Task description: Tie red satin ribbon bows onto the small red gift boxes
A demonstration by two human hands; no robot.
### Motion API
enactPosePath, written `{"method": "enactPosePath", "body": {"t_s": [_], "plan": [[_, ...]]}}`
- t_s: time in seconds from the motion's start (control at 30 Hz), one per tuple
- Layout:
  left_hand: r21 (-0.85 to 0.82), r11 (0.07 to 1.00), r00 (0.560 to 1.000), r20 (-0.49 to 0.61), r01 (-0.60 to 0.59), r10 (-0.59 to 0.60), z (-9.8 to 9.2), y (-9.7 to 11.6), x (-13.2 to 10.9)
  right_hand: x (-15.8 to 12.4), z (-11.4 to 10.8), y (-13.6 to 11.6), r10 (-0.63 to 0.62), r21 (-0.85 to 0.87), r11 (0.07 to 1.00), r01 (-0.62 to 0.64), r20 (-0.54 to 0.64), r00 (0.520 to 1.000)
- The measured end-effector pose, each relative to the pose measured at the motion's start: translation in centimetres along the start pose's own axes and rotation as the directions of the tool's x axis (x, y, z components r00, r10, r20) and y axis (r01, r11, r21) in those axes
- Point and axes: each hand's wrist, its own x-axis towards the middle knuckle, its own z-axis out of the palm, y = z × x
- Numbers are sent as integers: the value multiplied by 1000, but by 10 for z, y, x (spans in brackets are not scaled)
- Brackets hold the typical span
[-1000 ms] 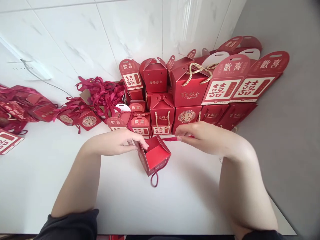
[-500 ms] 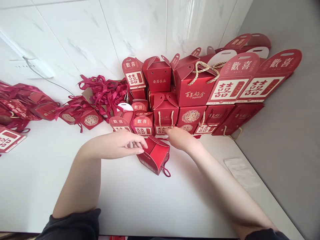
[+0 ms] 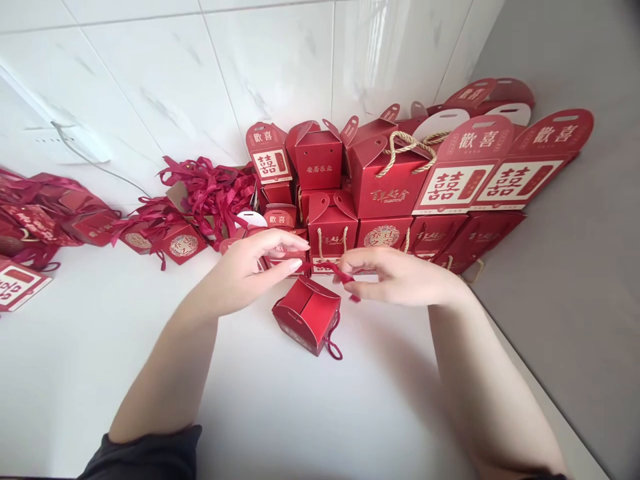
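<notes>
A thin red ribbon [image 3: 327, 265] stretches between my two hands, above and behind a small red gift box. My right hand [image 3: 400, 275] pinches the ribbon, and a short tail hangs below its fingertips. The other end meets the thumb tip of my left hand [image 3: 250, 268], whose curled fingers partly hide the grip. In front of the hands, the red gift box [image 3: 309, 310] sits on the white table, its curved top flaps folded in. A dark red cord handle [image 3: 333, 340] loops out at its right side. Neither hand touches this box.
Stacked red gift boxes [image 3: 385, 170] with gold rope handles line the tiled wall [image 3: 270, 60]. To the left lie a heap of ribbon-tied boxes [image 3: 210, 193] and another pile of boxes [image 3: 75, 207]. A grey panel [image 3: 570, 267] bounds the right side of the white table [image 3: 280, 413].
My right hand has drawn back from the stacked boxes and now has a red ribbon in its fingers. My left hand has lifted off the small gift box and moved up to the ribbon.
</notes>
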Motion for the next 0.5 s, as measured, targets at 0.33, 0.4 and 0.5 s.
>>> {"method": "enactPosePath", "body": {"t_s": [0.33, 0.4, 0.5], "plan": [[-566, 820, 988, 158, 90, 1, 37, 11, -3, -15, 2, -27, -80, 392, 911, 126, -130, 988], [-587, 804, 982, 187, 98, 17, 37, 12, -6, -17, 2, -29, -59, 389, 912, 130, -191, 980], [-558, 829, 984, 159, 20, 84, 36, 15, -8, -19, 2, -29, -34, 371, 921, 119, -227, 973]]}}
